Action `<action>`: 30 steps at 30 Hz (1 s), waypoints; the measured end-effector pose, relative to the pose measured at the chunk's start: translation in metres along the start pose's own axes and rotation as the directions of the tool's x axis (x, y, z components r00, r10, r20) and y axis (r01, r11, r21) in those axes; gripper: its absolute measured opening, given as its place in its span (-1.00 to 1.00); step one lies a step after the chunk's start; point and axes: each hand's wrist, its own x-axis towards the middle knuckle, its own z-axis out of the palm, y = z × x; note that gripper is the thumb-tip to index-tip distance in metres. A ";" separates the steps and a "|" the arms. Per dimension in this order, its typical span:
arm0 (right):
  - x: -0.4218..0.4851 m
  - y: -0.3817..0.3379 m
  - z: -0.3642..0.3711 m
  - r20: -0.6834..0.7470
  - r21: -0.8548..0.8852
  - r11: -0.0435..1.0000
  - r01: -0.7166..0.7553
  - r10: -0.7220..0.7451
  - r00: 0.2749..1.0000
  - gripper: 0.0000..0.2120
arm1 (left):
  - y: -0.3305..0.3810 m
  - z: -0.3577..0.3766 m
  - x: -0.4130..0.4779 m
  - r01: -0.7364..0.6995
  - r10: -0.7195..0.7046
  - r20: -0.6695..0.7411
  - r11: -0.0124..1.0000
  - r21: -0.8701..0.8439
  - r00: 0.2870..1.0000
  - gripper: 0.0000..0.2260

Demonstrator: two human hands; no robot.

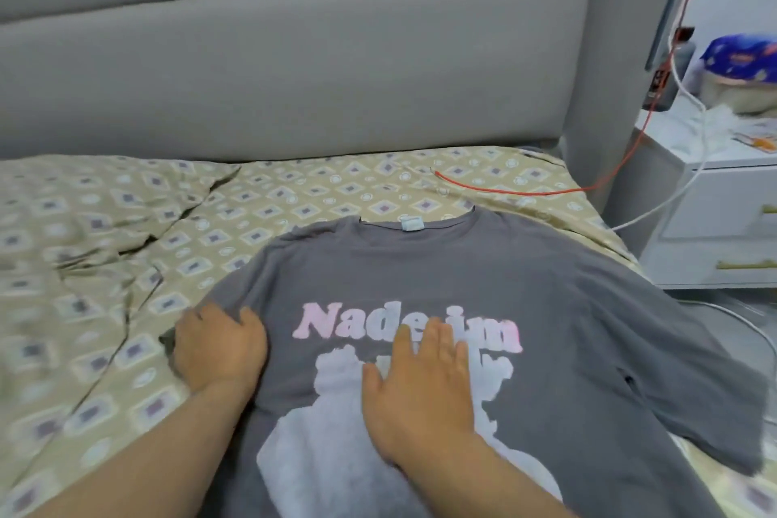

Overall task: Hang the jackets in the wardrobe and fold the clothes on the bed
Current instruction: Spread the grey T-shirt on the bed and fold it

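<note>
The patterned bedsheet [105, 223] lies rumpled to the left of the left hand [218, 345], beige with small purple squares. The left hand sits at the left edge of a grey T-shirt [420, 265], fingers curled down over the fabric where the sleeve would be; whether they pinch the cloth or only press it, I cannot tell. The T-shirt is spread front-up on the bed, collar pointing away from the hands toward the grey padded headboard [294, 55], its pink lettering between and just beyond both hands. The right hand [420, 383] lies flat and open, palm down, fingers spread on the pale chest print, gripping nothing. To the right of that hand the shirt's other sleeve drapes toward the bed's edge. Beyond the collar, a red cable [525, 190] runs across the sheet and up toward the right. Farther right stands a white nightstand [714, 223] with a white cable [689, 181] hanging over its front.
</note>
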 end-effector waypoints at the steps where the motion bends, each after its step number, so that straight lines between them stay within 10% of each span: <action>1: -0.003 -0.016 0.008 0.002 0.024 0.998 0.056 -0.056 0.998 -0.30 | -0.011 -0.005 0.006 0.128 -0.128 0.010 0.991 -0.044 0.992 -0.59; 6: -0.011 -0.039 0.040 -0.045 -0.027 0.975 0.219 -0.220 0.974 -0.29 | -0.045 -0.012 0.036 0.373 -0.371 0.113 0.928 0.005 0.922 -0.37; 10: -0.010 -0.039 0.041 -0.052 -0.022 0.984 0.179 -0.180 0.982 -0.28 | -0.066 -0.009 0.056 0.167 -0.140 0.307 0.984 -0.064 0.941 -0.68; 16: -0.014 -0.042 0.035 -0.037 -0.062 0.983 0.174 -0.177 0.984 -0.30 | -0.094 -0.034 0.117 0.268 -0.246 0.109 0.916 -0.299 0.963 -0.70; 22: -0.015 -0.047 0.029 -0.019 -0.087 0.986 0.141 -0.144 0.989 -0.35 | -0.113 -0.049 0.040 0.622 -0.319 0.557 0.156 -0.767 0.767 -0.65; 26: -0.018 -0.045 0.029 -0.029 -0.088 0.988 0.130 -0.132 0.991 -0.40 | -0.110 -0.057 0.012 0.623 -0.080 0.657 0.418 -0.661 0.750 -0.75; 30: -0.020 -0.045 0.027 -0.055 -0.124 0.984 0.125 -0.133 0.990 -0.41 | -0.099 -0.069 0.054 0.627 -0.184 0.641 0.522 -0.578 0.745 -0.77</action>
